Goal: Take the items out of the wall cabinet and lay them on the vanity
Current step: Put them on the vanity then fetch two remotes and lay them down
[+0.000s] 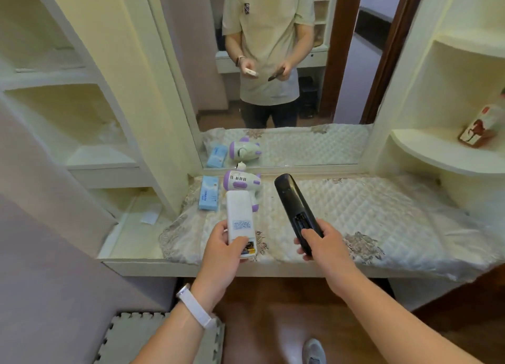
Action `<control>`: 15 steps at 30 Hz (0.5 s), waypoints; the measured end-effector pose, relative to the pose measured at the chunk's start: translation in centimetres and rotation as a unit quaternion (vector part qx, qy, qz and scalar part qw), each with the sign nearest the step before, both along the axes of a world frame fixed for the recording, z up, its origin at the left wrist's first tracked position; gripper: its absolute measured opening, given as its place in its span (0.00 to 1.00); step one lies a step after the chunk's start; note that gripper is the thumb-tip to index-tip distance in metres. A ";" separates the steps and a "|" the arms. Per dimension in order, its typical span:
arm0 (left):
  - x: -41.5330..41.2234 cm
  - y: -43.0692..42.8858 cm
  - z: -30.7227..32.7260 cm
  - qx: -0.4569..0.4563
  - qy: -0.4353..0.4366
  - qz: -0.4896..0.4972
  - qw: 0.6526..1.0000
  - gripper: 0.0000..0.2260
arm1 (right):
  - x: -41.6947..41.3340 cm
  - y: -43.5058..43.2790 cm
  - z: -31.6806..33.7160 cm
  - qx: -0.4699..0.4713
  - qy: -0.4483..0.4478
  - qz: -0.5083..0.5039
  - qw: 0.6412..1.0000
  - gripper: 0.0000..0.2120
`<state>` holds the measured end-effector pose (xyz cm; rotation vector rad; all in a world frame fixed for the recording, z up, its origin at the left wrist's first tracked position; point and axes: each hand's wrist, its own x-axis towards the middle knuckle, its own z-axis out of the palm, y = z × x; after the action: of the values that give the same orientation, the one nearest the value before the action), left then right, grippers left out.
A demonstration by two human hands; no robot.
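White remote (pixel 240 213) was in your left hand (pixel 226 243), fingers curled round its near end, back up, battery bay open. Its long axis ran away from you toward the mirror (pixel 341 90), far end overlapping the purple-and-white gadget (pixel 241 180) at frame centre. Black remote (pixel 293 202) was gripped the same way in your right hand (pixel 318 242), axis leaning up-left. Both looked held over the vanity (pixel 382 213), not laid. Bare cover lay right of centre, so the right hand had the clearer drop. Blue pack (pixel 209 197) sat left of the gadget.
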<state>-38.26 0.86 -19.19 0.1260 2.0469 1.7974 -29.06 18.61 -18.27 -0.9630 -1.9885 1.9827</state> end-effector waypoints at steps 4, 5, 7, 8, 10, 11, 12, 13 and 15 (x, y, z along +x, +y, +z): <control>-2.6 6.2 -0.2 -0.054 0.018 -0.007 0.998 0.16 | -2.6 6.6 -0.7 0.022 -0.008 0.033 0.999 0.07; -3.0 7.5 -0.3 -0.067 0.026 -0.010 0.997 0.16 | -3.1 8.0 -1.0 0.020 -0.009 0.041 0.999 0.07; -3.8 9.8 -0.6 -0.082 0.032 -0.011 0.996 0.16 | -4.0 10.3 -1.6 0.012 -0.012 0.049 0.999 0.07; -4.1 10.7 -0.9 -0.084 0.030 -0.009 0.996 0.15 | -4.4 11.3 -2.0 0.007 -0.014 0.052 0.999 0.07; -4.9 12.3 -1.5 -0.092 0.019 -0.004 0.996 0.15 | -5.3 13.0 -2.7 -0.005 -0.022 0.058 0.998 0.07; -5.2 12.9 -1.8 -0.099 0.012 -0.002 0.995 0.16 | -5.7 13.7 -3.0 -0.011 -0.028 0.060 0.998 0.07; -5.6 13.4 -2.1 -0.108 0.006 0.001 0.994 0.16 | -6.2 14.2 -3.3 -0.016 -0.034 0.062 0.997 0.07; -6.0 13.9 -2.4 -0.113 0.000 0.005 0.994 0.16 | -6.6 14.7 -3.8 -0.021 -0.040 0.062 0.997 0.07; -7.1 15.0 -3.1 -0.122 -0.005 0.005 0.993 0.17 | -7.5 15.6 -4.8 -0.035 -0.050 0.062 0.996 0.07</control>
<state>-45.33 15.83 -22.30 0.0356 2.2437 1.5348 -36.59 34.22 -23.08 -0.9960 -2.0933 2.1209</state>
